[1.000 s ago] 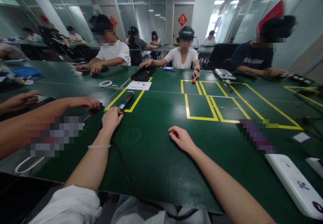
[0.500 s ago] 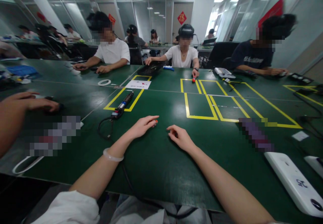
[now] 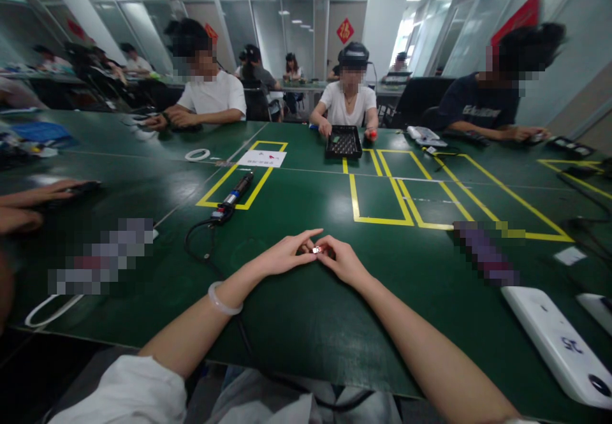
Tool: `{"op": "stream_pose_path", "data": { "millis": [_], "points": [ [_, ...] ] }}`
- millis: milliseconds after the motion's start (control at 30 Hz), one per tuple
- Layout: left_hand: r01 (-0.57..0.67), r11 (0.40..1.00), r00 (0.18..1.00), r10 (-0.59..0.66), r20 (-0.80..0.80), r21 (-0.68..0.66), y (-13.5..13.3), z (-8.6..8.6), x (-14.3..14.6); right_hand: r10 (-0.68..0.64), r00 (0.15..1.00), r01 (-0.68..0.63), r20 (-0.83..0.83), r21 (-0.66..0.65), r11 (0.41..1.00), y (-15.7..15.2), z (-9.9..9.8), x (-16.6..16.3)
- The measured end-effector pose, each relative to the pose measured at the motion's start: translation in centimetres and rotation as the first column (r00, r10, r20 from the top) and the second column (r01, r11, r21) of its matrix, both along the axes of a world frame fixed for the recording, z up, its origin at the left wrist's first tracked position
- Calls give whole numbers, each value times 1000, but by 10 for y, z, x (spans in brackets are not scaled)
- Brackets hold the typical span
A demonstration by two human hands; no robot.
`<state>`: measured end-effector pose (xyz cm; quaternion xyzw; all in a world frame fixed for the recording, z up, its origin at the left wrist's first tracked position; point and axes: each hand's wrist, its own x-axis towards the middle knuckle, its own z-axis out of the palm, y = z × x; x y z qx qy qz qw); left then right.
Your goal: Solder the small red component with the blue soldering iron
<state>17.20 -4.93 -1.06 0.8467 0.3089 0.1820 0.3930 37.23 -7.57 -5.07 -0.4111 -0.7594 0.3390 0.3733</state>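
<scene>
My left hand (image 3: 291, 253) and my right hand (image 3: 342, 260) meet at the fingertips above the green table (image 3: 306, 322). Pinched between them is a small shiny whitish piece (image 3: 315, 250), too small to name. The left index finger sticks out over it while the thumb presses in from below. On the right, the fingers are curled in to the thumb. Left of my hands, an electric screwdriver (image 3: 233, 196) with a black cable lies partly inside a yellow taped frame (image 3: 262, 189).
Across the table a person holds a black tray (image 3: 343, 142) with small parts. A printed sheet (image 3: 262, 159) lies by the screwdriver. At right are a white power bank (image 3: 557, 341) and a blurred-out phone-like slab (image 3: 484, 255). Another person's hand (image 3: 52, 191) rests at left.
My two hands have come together, the left moving right, and a shiny piece now shows between them. The person opposite has brought the black tray rightward in front of them.
</scene>
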Motion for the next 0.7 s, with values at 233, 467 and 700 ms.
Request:
{"op": "stream_pose_path", "data": {
  "millis": [233, 467, 700],
  "points": [
    [-59, 932, 993, 90, -71, 356, -4, 3, 0, -46, 985, 20, -164, -158, 987, 5, -5, 3],
    [-36, 893, 984, 109, -139, 448, -7, 3, 3, 13, 991, -34, -133, -158, 987, 4, -4, 5],
    [-101, 944, 986, 138, -98, 315, -3, 2, 2, -26, 963, -21, -268, -168, 986, 5, -8, 4]
  ]
}}
